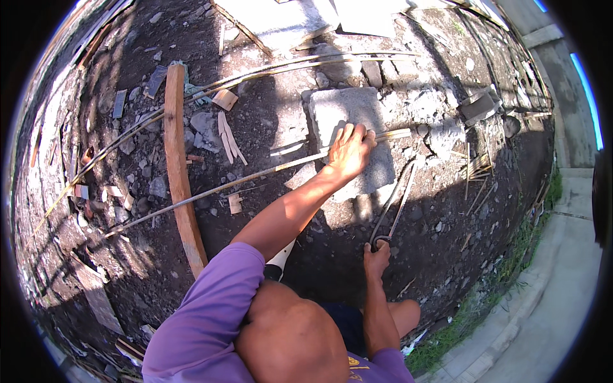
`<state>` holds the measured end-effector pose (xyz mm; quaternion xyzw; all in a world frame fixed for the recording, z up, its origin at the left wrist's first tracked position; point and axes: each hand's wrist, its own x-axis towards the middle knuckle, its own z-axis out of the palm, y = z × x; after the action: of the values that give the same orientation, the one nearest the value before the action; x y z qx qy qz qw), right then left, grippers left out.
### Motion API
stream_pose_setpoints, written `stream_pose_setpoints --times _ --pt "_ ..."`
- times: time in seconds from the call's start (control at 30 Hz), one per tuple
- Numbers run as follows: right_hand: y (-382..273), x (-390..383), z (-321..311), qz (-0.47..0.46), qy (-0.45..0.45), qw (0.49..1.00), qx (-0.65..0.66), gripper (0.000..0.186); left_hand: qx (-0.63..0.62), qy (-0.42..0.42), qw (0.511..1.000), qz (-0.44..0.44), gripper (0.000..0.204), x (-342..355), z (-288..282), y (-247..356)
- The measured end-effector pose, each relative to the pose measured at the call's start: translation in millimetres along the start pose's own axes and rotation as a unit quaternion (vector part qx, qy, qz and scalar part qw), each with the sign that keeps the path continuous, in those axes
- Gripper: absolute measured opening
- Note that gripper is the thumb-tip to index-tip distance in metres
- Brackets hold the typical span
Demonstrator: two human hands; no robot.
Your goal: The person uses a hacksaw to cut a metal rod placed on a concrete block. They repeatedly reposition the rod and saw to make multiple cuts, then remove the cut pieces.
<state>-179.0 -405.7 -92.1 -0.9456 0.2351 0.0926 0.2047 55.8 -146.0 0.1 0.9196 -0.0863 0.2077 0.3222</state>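
A thin metal rod (255, 178) runs diagonally across the dirt onto a rough grey concrete block (345, 102). My left hand (348, 153) is closed on the rod near its right end, over the block. Lower right, my right hand (377, 255) grips the dark handle of a long, narrow metal tool (399, 198), apparently a hacksaw, which points up toward the block's right side and lies apart from the rod. A wooden beam (176, 140) lies crosswise at the left, with the rod passing by it.
More long rods (287, 64) lie beyond the block. Rubble, wood scraps (230, 137), a broken grey piece (479, 105) and pale boards (287, 22) are scattered on the ground (128, 268). A concrete path (543, 281) edged with grass runs along the right. My knee shows low in view.
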Motion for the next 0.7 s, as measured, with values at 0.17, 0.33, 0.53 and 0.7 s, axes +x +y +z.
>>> stream_pose_setpoints --times 0.17,0.33,0.53,0.7 --pt "-14 -6 -20 -0.029 0.006 0.99 0.138 0.025 0.015 0.014 1.0 0.013 0.03 -9 -5 -8" --pt "-26 -72 -112 0.117 -0.054 0.864 0.487 0.021 -0.019 -0.062 0.997 -0.036 0.034 -9 -7 -4" --pt "-15 -182 -265 0.11 -0.238 0.953 0.152 0.036 0.045 -0.089 0.994 -0.041 0.027 4 -15 8" --pt "-25 -196 -272 0.015 -0.33 0.937 0.11 0.036 0.132 -0.168 0.974 -0.074 0.017 17 -20 25"
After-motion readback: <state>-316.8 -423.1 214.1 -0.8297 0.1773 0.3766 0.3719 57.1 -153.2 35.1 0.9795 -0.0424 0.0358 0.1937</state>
